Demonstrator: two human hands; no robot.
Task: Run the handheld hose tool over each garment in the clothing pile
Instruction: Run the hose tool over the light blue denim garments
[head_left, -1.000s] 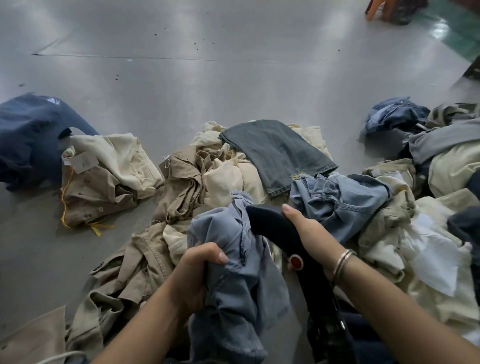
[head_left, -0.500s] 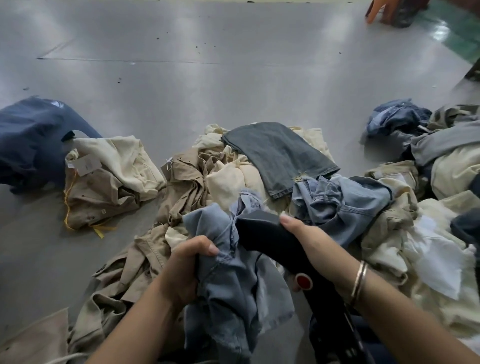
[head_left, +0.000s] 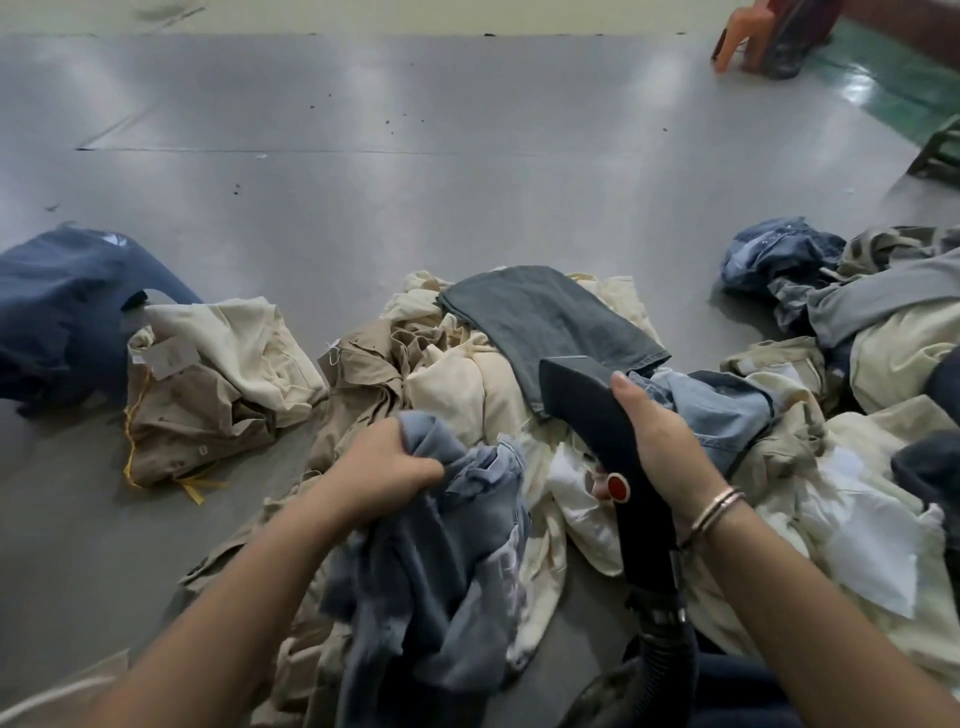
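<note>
A grey floor (head_left: 467, 171) fills the upper half of the view, shiny and marked with a few dark specks. Across its near part spreads the clothing pile (head_left: 467, 364), a heap of cream, tan and denim garments running from the centre to the right edge. A dark grey garment (head_left: 545, 317) lies flat on top of the heap's centre. To the far left, apart from the heap, a navy garment (head_left: 62, 306) lies on the floor, and just beside it sits a smaller bundle of cream and tan clothes (head_left: 208, 379) with a paper tag and a yellow strap. At the upper right, more blue denim (head_left: 774, 260) rests at the edge of the right-hand clothes.

In the foreground a light blue denim garment (head_left: 441, 561) hangs bunched over the near side of the pile. The left hand (head_left: 384, 467) holds it from above, its grip curled tight into a fold of the cloth. The black handheld hose tool (head_left: 602, 415) rises to the right of this garment, its wide head lying against the lower edge of the dark grey garment. The right hand (head_left: 660, 441) has its grip wrapped round the tool's handle, index finger stretched along the top. A red button (head_left: 617, 487) shows on the handle's side, and a ribbed black hose (head_left: 660, 649) runs down from the handle toward the bottom edge. Thin bangles (head_left: 719, 512) circle the right wrist.
</note>
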